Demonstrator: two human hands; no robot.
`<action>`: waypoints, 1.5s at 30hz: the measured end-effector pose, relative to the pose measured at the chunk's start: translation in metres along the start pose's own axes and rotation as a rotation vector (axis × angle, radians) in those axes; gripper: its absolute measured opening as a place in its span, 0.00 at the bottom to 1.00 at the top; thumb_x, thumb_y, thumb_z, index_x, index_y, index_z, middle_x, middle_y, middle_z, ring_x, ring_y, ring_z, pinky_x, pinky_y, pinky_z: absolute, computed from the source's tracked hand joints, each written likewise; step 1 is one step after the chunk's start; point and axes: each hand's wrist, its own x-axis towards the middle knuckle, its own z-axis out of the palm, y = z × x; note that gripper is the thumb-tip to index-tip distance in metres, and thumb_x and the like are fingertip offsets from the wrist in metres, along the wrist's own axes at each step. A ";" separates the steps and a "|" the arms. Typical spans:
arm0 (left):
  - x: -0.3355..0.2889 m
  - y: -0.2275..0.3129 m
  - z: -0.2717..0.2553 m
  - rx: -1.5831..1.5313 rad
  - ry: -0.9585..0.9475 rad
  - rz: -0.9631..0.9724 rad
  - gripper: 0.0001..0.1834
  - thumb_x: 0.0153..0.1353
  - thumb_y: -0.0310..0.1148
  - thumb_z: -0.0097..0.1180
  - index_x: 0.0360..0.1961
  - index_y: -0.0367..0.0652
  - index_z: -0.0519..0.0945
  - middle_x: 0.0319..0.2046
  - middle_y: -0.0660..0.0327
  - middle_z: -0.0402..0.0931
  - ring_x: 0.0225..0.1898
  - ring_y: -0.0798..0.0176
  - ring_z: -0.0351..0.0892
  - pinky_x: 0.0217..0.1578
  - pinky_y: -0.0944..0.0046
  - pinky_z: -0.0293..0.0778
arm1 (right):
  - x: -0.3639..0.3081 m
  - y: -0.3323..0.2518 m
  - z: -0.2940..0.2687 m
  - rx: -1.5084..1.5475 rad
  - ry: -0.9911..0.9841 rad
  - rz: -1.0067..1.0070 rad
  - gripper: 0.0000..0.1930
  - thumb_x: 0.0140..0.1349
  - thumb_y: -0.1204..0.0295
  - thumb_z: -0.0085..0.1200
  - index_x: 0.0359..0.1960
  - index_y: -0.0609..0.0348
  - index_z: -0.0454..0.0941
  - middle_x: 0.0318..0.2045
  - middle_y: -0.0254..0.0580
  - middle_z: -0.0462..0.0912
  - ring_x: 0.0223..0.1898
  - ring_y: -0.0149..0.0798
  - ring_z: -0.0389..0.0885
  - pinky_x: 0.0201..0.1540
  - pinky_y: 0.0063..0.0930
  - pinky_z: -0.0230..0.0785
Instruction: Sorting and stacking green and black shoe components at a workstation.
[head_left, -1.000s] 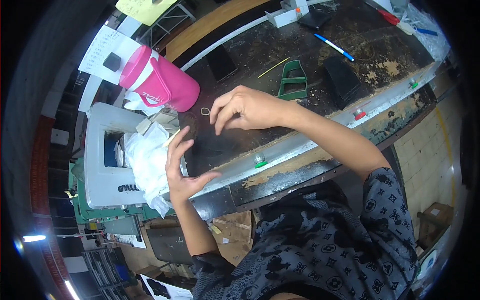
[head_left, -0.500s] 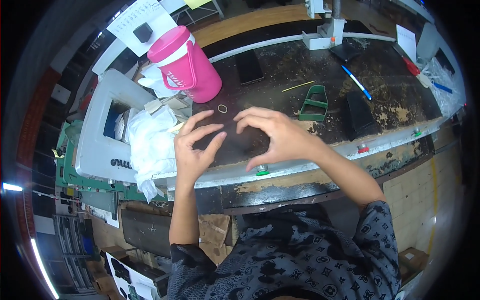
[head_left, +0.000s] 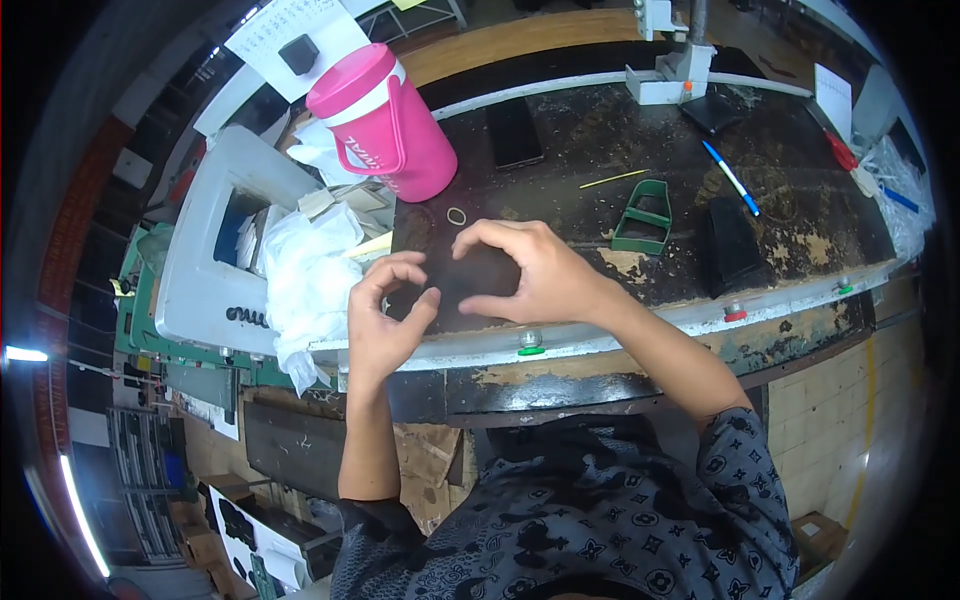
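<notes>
Over the front of the dark worktable (head_left: 590,245), my left hand (head_left: 380,325) and my right hand (head_left: 540,278) face each other with a small gap between them. Both have curved fingers, with thumb and fingertips apart, and nothing shows in either one. A small pale ring (head_left: 456,216), like a rubber band, lies just beyond my right fingertips. To the right of that hand a green open frame (head_left: 642,225) with a crossbar rests on the table. Behind the frame is a thin yellow stick (head_left: 612,179).
A pink jug (head_left: 418,150) with a handle stands at the back left, beside white plastic bags (head_left: 310,280). A black phone (head_left: 515,133) lies behind. Rightward are a blue-and-white pen (head_left: 732,178), a black flat piece (head_left: 734,245) and red-handled scissors (head_left: 840,152).
My two hands have come closer together, the right one moving left. Their fingers are a little more curled. The whole view has shifted slightly.
</notes>
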 end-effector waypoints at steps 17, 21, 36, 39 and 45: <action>0.002 -0.025 0.012 -0.081 -0.175 0.163 0.24 0.47 0.26 0.77 0.48 0.35 0.86 0.54 0.50 0.81 0.58 0.55 0.79 0.60 0.58 0.72 | -0.014 0.019 0.010 0.295 0.171 0.159 0.42 0.49 0.74 0.77 0.66 0.57 0.66 0.65 0.47 0.73 0.68 0.45 0.72 0.70 0.42 0.65; -0.019 -0.030 0.041 -0.242 0.122 0.185 0.21 0.65 0.33 0.65 0.55 0.31 0.81 0.59 0.47 0.78 0.63 0.56 0.74 0.66 0.57 0.65 | -0.027 0.021 0.034 0.346 0.303 0.115 0.42 0.63 0.67 0.67 0.74 0.62 0.54 0.72 0.55 0.62 0.75 0.47 0.57 0.77 0.42 0.48; -0.016 -0.025 0.076 -0.388 0.519 0.053 0.30 0.80 0.49 0.35 0.64 0.31 0.71 0.62 0.48 0.72 0.66 0.53 0.68 0.68 0.56 0.58 | 0.021 0.024 0.075 0.262 0.538 0.096 0.32 0.80 0.48 0.31 0.68 0.65 0.64 0.65 0.60 0.72 0.69 0.53 0.68 0.71 0.39 0.55; -0.027 -0.031 0.049 -0.305 0.298 0.103 0.46 0.63 0.45 0.66 0.74 0.37 0.56 0.70 0.43 0.62 0.73 0.48 0.60 0.70 0.48 0.57 | 0.010 0.025 0.036 0.128 0.256 0.161 0.50 0.60 0.47 0.64 0.74 0.63 0.52 0.68 0.67 0.67 0.71 0.55 0.66 0.72 0.41 0.56; -0.009 -0.010 -0.005 0.087 -0.180 0.025 0.62 0.36 0.33 0.83 0.74 0.44 0.59 0.62 0.42 0.73 0.64 0.44 0.74 0.63 0.50 0.70 | 0.042 0.017 -0.018 -0.347 -0.270 0.104 0.73 0.28 0.64 0.85 0.78 0.51 0.44 0.68 0.65 0.67 0.70 0.58 0.67 0.71 0.43 0.61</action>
